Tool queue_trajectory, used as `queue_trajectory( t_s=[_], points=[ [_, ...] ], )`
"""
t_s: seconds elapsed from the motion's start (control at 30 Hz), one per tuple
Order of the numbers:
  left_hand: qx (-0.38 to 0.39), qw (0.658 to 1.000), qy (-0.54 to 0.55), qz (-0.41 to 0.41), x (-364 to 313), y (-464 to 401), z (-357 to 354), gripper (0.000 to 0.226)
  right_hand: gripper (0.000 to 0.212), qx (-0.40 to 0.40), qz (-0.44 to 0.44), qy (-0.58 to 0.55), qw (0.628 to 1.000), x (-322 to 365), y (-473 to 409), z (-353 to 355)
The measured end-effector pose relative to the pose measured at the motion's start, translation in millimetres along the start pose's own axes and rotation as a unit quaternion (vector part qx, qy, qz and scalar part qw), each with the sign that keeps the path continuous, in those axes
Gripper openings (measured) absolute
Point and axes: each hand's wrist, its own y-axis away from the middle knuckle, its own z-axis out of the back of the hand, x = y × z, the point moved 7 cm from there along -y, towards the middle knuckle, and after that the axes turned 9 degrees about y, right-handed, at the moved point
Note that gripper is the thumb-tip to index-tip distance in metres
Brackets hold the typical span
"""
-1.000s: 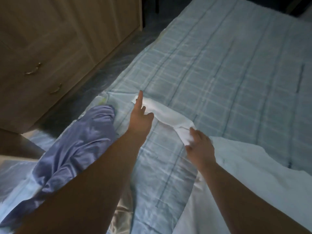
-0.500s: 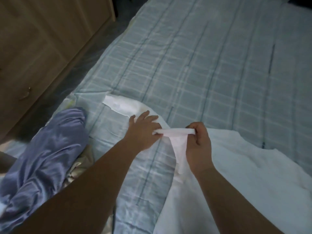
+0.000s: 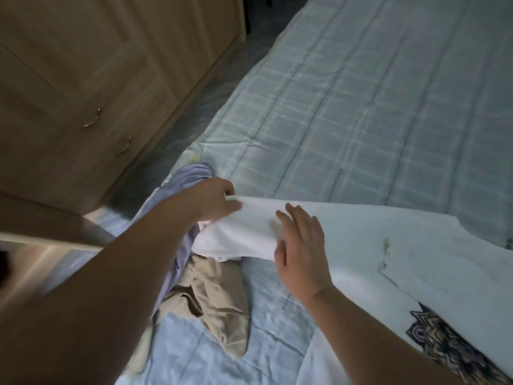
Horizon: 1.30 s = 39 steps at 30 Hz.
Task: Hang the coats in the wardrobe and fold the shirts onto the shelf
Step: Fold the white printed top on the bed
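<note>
A white T-shirt point(image 3: 369, 245) with a dark printed pattern lies spread across the near right of the bed. My left hand point(image 3: 213, 200) grips the end of its sleeve, which is pulled out to the left. My right hand point(image 3: 301, 245) lies flat on the sleeve with straight fingers, pressing it down. A lilac satin garment point(image 3: 184, 184) sits bunched under my left forearm. Beside it lies a crumpled beige garment point(image 3: 216, 298).
The bed point(image 3: 361, 107) has a pale blue checked cover. A wooden wardrobe point(image 3: 91, 79) with metal handles stands to the left across a narrow strip of dark floor. A light wooden edge point(image 3: 50, 240) juts in at the lower left.
Both hands had the sleeve pinched between them; my left hand has drawn it out leftward and my right hand has let go and flattened on it. The view has shifted, showing the beige garment.
</note>
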Motion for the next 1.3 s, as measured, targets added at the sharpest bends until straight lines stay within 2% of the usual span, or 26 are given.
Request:
queue_trajectory(
  t_s=[0.03,0.1,0.2,0.27,0.33,0.4,0.5,0.57,0.63,0.7,0.77,0.8,0.9,1.03,1.13,1.2,1.3],
  points=[
    [-0.009,1.000,-0.021,0.009,11.1,2.2,-0.6,0.031,0.055,0.041,0.021,0.017,0.999,12.6,7.9,-13.7],
    [-0.007,0.999,-0.044,0.017,32.4,8.1,-8.9,0.041,0.055,0.121,0.008,0.063,0.991,16.7,15.7,-45.2],
    [0.037,0.998,-0.038,0.037,62.5,26.3,-29.5,0.050,0.060,0.220,-0.017,0.115,0.968,12.4,18.8,-85.7],
    [0.058,0.998,-0.009,0.032,72.5,39.7,-34.4,0.074,0.061,0.239,-0.006,0.144,0.960,13.2,20.9,-102.6],
    [0.029,0.995,0.091,0.010,77.5,52.0,-30.4,0.094,0.061,0.235,-0.001,0.160,0.959,16.7,23.0,-106.3],
    [-0.043,0.987,0.157,0.002,83.3,63.2,-16.3,0.089,0.060,0.217,-0.007,0.159,0.963,21.8,21.8,-100.6],
    [-0.143,0.975,0.172,0.008,87.9,78.2,12.6,0.041,0.060,0.188,-0.034,0.151,0.970,31.7,11.0,-88.3],
    [-0.165,0.975,0.146,-0.010,88.6,81.8,29.2,0.042,0.064,0.176,-0.062,0.148,0.971,38.7,4.3,-83.9],
    [-0.133,0.986,0.097,0.026,99.0,80.8,36.2,0.044,0.070,0.180,-0.077,0.151,0.969,48.1,-0.9,-84.0],
    [-0.048,0.996,0.020,0.075,114.6,80.4,29.2,0.045,0.075,0.195,-0.072,0.153,0.966,57.7,-1.7,-90.3],
    [0.033,0.995,-0.011,0.093,126.7,88.4,13.7,0.047,0.071,0.213,-0.064,0.151,0.963,63.4,1.6,-101.0],
    [0.043,0.995,0.004,0.094,131.9,92.0,8.2,0.044,0.069,0.221,-0.058,0.152,0.962,64.1,3.7,-106.8],
    [0.010,0.984,0.143,0.104,150.5,100.4,-1.3,0.026,0.066,0.222,-0.040,0.165,0.960,59.3,6.0,-118.3],
    [-0.031,0.969,0.225,0.097,169.0,111.2,-1.8,0.031,0.065,0.214,-0.027,0.174,0.961,48.5,4.5,-124.4],
    [-0.110,0.966,0.214,0.094,164.1,116.6,6.2,0.049,0.065,0.205,-0.027,0.166,0.964,48.3,4.9,-126.3],
    [-0.162,0.966,0.189,0.074,145.8,114.6,14.1,0.062,0.065,0.194,-0.032,0.159,0.967,47.5,5.8,-122.1],
    [-0.167,0.946,0.277,0.000,94.8,103.6,21.0,0.074,0.064,0.173,-0.034,0.156,0.972,35.6,10.4,-106.8]
  ],
)
